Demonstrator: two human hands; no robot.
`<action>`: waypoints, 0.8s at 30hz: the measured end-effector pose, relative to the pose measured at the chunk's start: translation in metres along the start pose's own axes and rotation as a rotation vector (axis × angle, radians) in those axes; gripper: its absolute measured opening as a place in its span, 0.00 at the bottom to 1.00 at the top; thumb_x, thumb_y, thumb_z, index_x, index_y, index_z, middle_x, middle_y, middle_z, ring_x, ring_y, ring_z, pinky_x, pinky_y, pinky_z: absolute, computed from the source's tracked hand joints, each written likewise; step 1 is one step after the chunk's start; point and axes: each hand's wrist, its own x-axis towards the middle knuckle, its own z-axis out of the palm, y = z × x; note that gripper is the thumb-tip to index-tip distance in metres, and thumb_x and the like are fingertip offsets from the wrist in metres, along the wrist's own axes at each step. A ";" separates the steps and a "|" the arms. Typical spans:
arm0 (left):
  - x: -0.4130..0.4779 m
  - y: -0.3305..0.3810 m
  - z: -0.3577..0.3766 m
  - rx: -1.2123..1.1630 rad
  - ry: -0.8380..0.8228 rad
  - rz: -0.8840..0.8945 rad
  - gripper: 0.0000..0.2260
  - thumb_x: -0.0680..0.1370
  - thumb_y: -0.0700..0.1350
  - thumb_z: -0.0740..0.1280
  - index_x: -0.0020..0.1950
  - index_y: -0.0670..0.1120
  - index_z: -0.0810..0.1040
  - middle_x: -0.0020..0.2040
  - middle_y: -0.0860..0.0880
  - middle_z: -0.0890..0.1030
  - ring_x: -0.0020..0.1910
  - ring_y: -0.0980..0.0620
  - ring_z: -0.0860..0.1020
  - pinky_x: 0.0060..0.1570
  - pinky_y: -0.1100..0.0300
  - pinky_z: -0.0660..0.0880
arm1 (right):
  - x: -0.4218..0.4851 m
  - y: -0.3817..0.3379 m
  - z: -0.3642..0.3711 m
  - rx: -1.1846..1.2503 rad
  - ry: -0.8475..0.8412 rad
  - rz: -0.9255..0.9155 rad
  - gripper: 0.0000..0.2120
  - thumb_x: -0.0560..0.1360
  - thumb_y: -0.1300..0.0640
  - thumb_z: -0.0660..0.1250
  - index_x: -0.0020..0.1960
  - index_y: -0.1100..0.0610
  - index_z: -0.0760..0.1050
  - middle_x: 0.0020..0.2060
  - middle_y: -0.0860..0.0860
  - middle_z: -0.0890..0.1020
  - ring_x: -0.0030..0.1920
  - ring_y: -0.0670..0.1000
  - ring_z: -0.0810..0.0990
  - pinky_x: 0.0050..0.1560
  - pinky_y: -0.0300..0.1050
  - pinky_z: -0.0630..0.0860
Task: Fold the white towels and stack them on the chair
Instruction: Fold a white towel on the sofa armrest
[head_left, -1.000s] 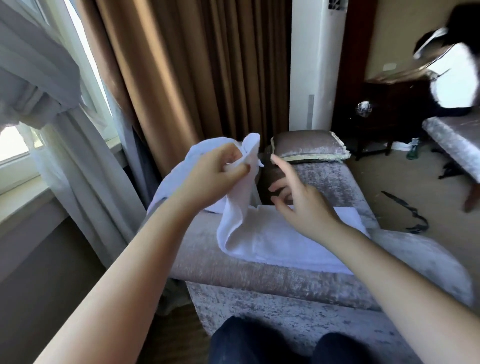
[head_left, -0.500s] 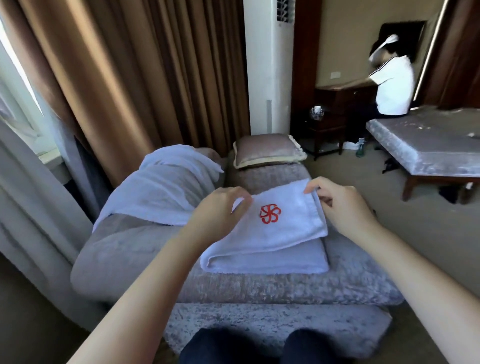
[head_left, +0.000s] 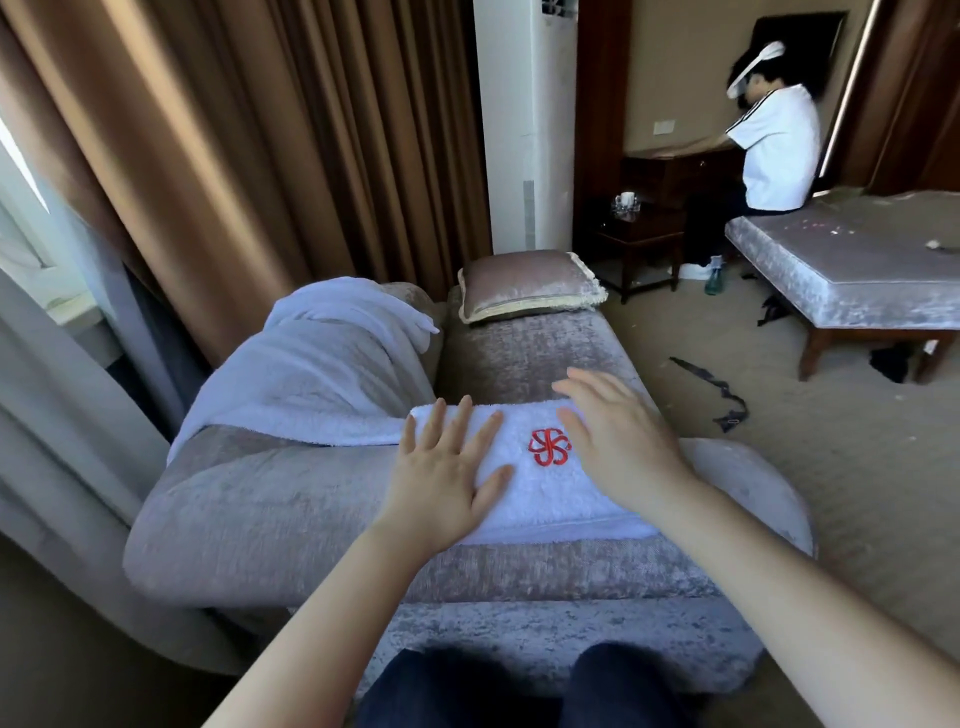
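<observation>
0.5 s earlier both hands pinched the far corners of the folded towel (head_left: 540, 486). Now released, it lies flat on the near end of the chair (head_left: 519, 358), so this fold appears complete. The left hand (head_left: 441, 467), fingers straight and spread, presses its left part. The right hand (head_left: 618, 441), equally open, lies on its right part. 1 unfolded towel (head_left: 322, 374) drapes the armrest (head_left: 249, 519).

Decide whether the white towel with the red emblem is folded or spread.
Folded: the white towel with the red emblem is a compact, layered rectangle.
</observation>
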 end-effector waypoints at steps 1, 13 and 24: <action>-0.001 -0.001 0.002 -0.002 0.012 0.000 0.30 0.82 0.63 0.43 0.72 0.49 0.73 0.69 0.41 0.74 0.67 0.35 0.72 0.61 0.35 0.70 | 0.003 -0.001 0.008 -0.058 -0.109 0.027 0.22 0.83 0.47 0.51 0.75 0.53 0.62 0.76 0.48 0.62 0.76 0.50 0.56 0.75 0.51 0.53; -0.003 0.014 0.000 0.003 0.321 0.231 0.17 0.81 0.53 0.56 0.66 0.49 0.74 0.65 0.46 0.77 0.63 0.41 0.75 0.62 0.36 0.68 | 0.014 0.074 0.000 0.694 -0.106 0.288 0.16 0.81 0.67 0.58 0.59 0.49 0.74 0.55 0.45 0.80 0.58 0.46 0.77 0.61 0.39 0.70; 0.009 0.078 -0.010 -0.173 0.290 0.521 0.07 0.77 0.48 0.62 0.46 0.46 0.77 0.43 0.50 0.76 0.40 0.49 0.74 0.40 0.54 0.74 | 0.021 0.090 0.004 0.771 -0.134 0.250 0.13 0.76 0.68 0.66 0.47 0.50 0.81 0.46 0.49 0.85 0.48 0.47 0.83 0.46 0.38 0.77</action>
